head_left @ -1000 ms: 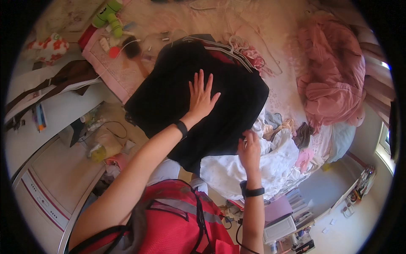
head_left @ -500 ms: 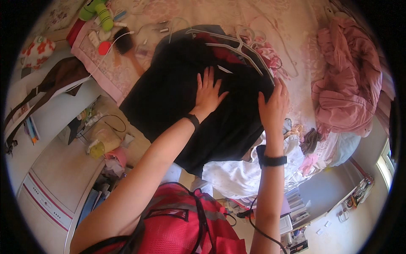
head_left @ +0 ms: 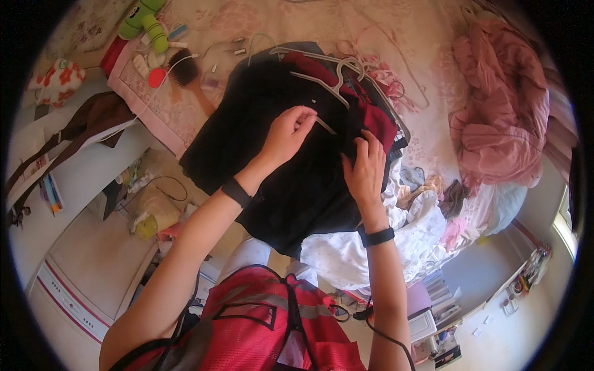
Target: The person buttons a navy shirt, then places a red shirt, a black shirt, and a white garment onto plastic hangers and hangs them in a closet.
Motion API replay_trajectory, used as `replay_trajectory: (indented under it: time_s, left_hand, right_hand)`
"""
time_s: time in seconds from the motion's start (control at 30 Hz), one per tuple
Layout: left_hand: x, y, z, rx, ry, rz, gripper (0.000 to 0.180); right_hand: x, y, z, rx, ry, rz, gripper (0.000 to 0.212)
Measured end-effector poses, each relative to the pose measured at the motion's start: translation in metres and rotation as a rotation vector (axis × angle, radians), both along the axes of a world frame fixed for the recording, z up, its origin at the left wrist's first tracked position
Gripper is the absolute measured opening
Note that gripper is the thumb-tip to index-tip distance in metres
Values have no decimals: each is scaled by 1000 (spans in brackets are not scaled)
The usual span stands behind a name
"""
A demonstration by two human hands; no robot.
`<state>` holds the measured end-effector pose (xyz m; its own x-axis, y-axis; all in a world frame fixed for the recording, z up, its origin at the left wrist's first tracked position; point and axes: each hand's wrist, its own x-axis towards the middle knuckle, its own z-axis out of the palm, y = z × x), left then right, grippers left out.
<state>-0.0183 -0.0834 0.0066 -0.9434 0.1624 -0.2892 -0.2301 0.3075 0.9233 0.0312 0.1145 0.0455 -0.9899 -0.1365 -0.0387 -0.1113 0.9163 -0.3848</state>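
Note:
A black garment (head_left: 247, 142) lies spread on the bed in front of me, its dark red inner side (head_left: 377, 120) showing at the upper right. A pale hanger (head_left: 317, 80) sits at its neck end. My left hand (head_left: 289, 135) is over the garment's middle, fingers curled and pinched beside a thin pale strip; what lies between the fingertips is hidden. My right hand (head_left: 365, 164) grips the right part of the black garment, where the cloth is folded back. More hangers and layers of clothing show beneath it.
White cloth (head_left: 346, 263) lies at the near edge, with mixed clothes to its right. A pink quilted garment (head_left: 504, 111) is heaped at the far right. A hairbrush (head_left: 184, 71) and a green toy (head_left: 148, 25) lie at the upper left. A white cabinet (head_left: 93, 266) stands at left.
My left hand has gone from lying flat to a pinch, slightly left. The right hand has moved left and nearer, folding the garment's right side over, so more red shows. The hanger has shifted left.

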Motion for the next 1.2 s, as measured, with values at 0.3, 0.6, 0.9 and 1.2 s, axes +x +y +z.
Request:
replay_trajectory:
  time_s: [0.3,0.6,0.9,1.2]
  left_hand:
    - [-81,-8,-35,-732,692,-198,32]
    - [-114,-32,-28,-416,548,-711,13]
    - [-130,-29,7,-358,759,-575,15]
    - [-144,-20,3,-455,665,-613,20]
  right_hand:
    - [-33,35,-16,-126,-75,-300,46]
    - [-45,33,-10,-213,-332,-207,53]
    - [-44,44,12,-154,-162,-268,44]
    - [-59,61,7,14,-99,-203,37]
